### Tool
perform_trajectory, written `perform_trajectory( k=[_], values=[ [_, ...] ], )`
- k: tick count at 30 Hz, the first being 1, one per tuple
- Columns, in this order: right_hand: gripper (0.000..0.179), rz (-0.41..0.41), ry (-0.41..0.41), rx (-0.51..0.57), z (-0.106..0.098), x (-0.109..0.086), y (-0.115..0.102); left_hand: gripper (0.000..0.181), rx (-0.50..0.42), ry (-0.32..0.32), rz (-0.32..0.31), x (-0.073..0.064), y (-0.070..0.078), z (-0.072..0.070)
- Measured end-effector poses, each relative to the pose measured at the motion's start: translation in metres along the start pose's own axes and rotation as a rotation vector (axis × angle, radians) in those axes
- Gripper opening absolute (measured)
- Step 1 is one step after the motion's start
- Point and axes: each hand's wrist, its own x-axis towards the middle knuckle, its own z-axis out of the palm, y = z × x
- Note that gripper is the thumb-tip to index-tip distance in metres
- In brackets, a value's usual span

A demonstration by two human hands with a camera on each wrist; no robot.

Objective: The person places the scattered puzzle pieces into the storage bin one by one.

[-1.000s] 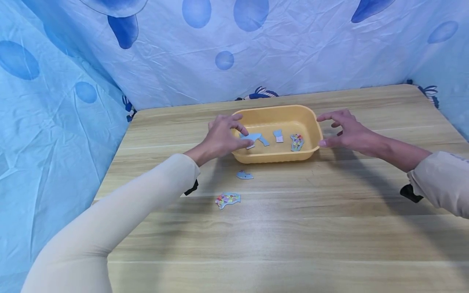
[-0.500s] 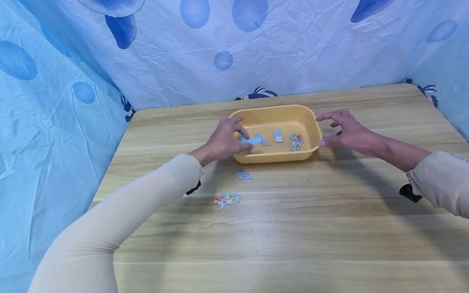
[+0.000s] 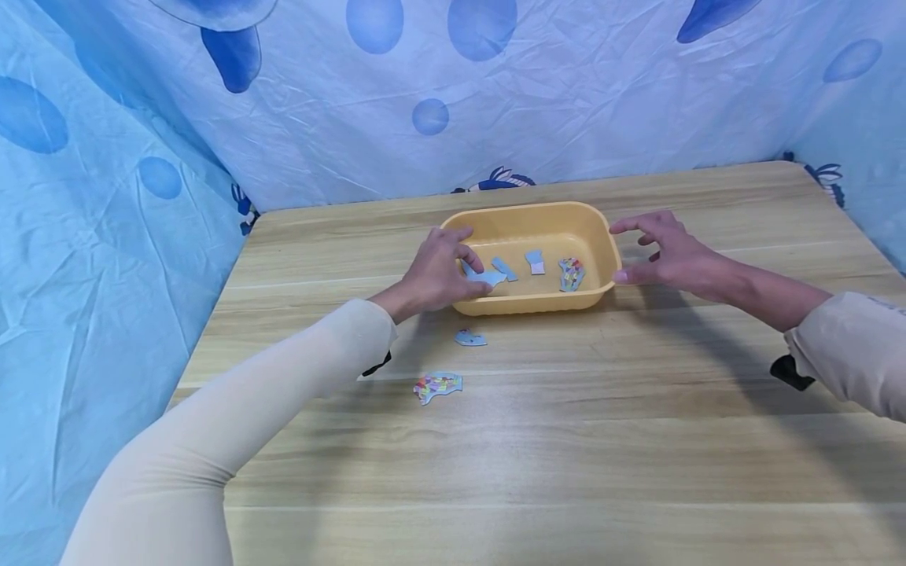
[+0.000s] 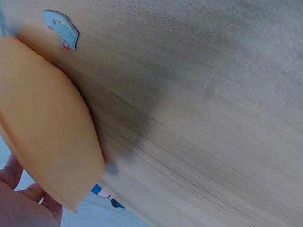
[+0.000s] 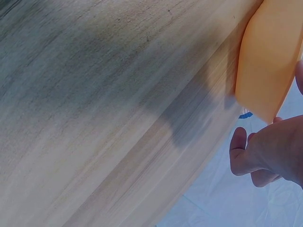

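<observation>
A yellow plastic tray (image 3: pixel 535 303) stands on the table with several jigsaw puzzle pieces inside. My left hand (image 3: pixel 437 271) is over its left end, thumb and fingers reaching past the rim and spread apart. A light-blue puzzle piece (image 3: pixel 491 277) lies between those fingertips, partly hidden. Beside it are a blue strip-shaped piece (image 3: pixel 505 269), a blue-and-pink piece (image 3: pixel 535 262) and a multicoloured piece (image 3: pixel 571 274). At the right end, index finger and thumb of my right hand (image 3: pixel 668 251) rest against the rim. Its other fingers bend loosely away from the tray in the right wrist view.
In front of the tray, a small blue puzzle piece (image 3: pixel 470 338) and a larger multicoloured piece (image 3: pixel 438 386) lie on the wooden table (image 3: pixel 566 448). Blue patterned sheeting (image 3: pixel 340 134) hangs behind the table and along its sides.
My left hand has shifted slightly right. The light-blue piece by its fingertips has come down lower, baring more of the strip-shaped piece. My right hand has stayed at the rim.
</observation>
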Motion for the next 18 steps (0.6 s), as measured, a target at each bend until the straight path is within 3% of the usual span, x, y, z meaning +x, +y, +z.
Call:
perform_trajectory(
  k=[18],
  values=[
    [0.075,0.005,0.003,0.006,-0.0003,0.0001,0.0024,0.015,0.000,0.021,0.020,0.0005,-0.0007,0.0042]
  ],
)
